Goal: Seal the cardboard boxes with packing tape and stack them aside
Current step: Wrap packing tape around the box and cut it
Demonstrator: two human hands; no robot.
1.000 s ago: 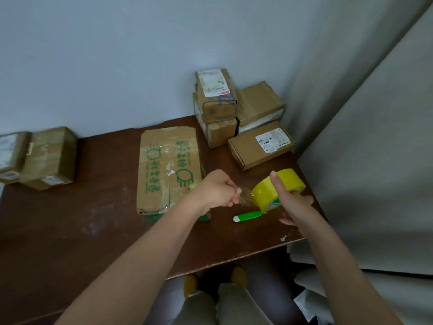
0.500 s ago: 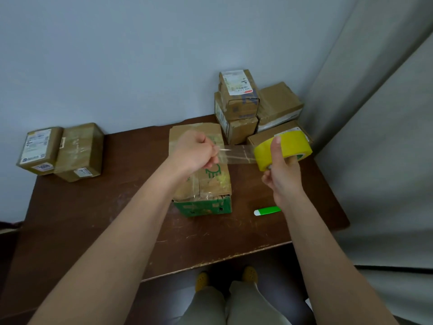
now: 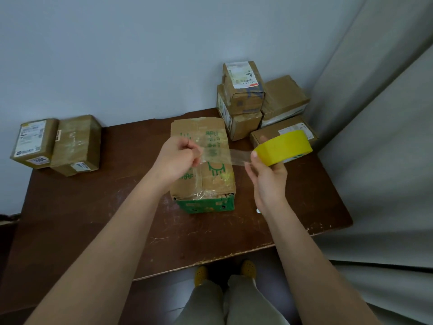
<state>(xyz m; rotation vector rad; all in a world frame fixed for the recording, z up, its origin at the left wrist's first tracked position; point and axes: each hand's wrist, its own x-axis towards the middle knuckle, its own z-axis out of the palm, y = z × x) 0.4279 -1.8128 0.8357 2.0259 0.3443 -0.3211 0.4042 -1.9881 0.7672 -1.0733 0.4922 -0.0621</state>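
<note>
Hands (image 3: 174, 159) (image 3: 267, 178) stretch glossy clear tape (image 3: 230, 157) off yellow roll (image 3: 284, 147)

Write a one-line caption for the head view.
Two hands stretch clear tape from a yellow roll above a cardboard box.

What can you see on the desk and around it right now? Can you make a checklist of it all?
Surface: brown table, scratched, with a chipped front edge.
Job's things: box with green print lying in the middle; yellow tape roll; clear tape strip stretched between the hands above the box.
Clutter: two boxes at far left; pile of boxes at far right, some stacked.
Grippers: left hand pinches the strip's free end; right hand holds the roll.
Cables: nothing seen.
Surroundings: pale wall behind; grey curtain at right; yellow shoes below the table edge.
</note>
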